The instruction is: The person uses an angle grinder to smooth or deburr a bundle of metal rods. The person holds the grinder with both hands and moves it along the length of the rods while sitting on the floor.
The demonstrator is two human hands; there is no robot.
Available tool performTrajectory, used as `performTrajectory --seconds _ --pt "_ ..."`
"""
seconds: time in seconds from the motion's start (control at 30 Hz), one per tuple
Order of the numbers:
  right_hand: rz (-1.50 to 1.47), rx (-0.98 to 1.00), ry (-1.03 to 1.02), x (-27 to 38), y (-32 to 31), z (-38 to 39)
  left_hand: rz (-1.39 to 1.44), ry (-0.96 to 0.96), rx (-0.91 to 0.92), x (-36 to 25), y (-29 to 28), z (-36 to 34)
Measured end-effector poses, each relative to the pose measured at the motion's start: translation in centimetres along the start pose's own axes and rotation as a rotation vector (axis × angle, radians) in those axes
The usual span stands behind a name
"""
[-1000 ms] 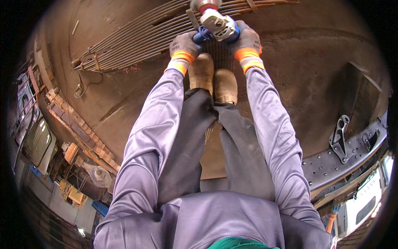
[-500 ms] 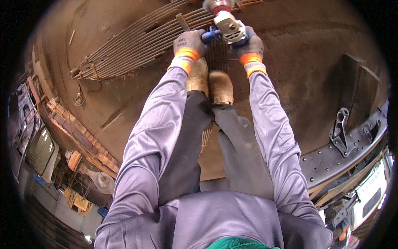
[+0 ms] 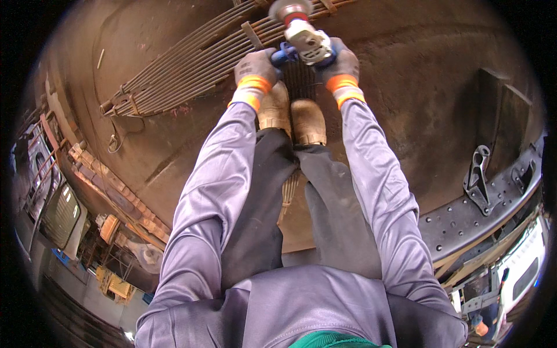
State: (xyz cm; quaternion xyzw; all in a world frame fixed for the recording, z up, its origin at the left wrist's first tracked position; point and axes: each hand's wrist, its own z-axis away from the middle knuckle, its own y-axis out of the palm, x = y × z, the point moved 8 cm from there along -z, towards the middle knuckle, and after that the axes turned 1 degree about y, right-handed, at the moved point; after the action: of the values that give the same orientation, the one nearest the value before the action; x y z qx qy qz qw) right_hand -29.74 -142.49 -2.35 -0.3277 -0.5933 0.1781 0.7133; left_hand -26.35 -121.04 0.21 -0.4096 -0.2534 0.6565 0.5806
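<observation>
At far left, a curved greenish panel stands near the wall side, with a yellow slatted piece lower down. Next, a row of brown blocks runs slantwise along the floor. Then a thin cable lies just beside the near end of a bundle of long, thin bars, which slants up to the top edge. Your left hand, gray glove with orange cuff, is wrapped around the blue side handle of the grinder. The grinder is at top center, off the floor, its disc blurred and pointing away from you, over the bars in view; can't tell if it touches them. Below it, your tan boots stand side by side. Your right hand, same glove, is closed around the grinder's blue body. Farther right, a dark bracket sits upright on a studded dark beam; a dark plate stands behind. At lower right: another person, beside a white vehicle.
</observation>
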Motion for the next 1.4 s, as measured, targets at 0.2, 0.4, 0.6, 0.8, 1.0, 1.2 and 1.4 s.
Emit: performTrajectory --seconds 0.2,0.4,0.6,0.8,1.0,1.2,1.4 --pt "-0.007 -0.093 0.211 -4.5 -3.2 2.5 -0.032 0.203 -0.003 -6.2 -0.5 -0.6" --pt "-0.379 -0.031 0.335 -5.7 -2.6 7.6 -0.083 0.373 -0.013 -7.6 2.3 1.7" --pt "-0.032 -0.133 0.211 2.2 -6.9 5.7 -0.045 0.179 -0.012 -5.2 -4.2 5.2" --pt "-0.099 0.013 0.105 7.2 -7.5 3.5 -0.012 0.081 -0.032 -3.2 -9.2 7.3" --pt "-0.079 0.112 0.223 7.9 -1.3 -1.6 -0.093 0.039 0.002 -0.4 -14.0 2.2" --pt "-0.308 0.316 0.367 15.6 -1.4 -0.5 -0.166 -0.041 0.110 0.7 -21.6 6.8" --pt "-0.092 0.556 0.481 19.4 -8.2 -1.1 -0.128 -0.316 0.227 -3.4 -27.3 10.8"
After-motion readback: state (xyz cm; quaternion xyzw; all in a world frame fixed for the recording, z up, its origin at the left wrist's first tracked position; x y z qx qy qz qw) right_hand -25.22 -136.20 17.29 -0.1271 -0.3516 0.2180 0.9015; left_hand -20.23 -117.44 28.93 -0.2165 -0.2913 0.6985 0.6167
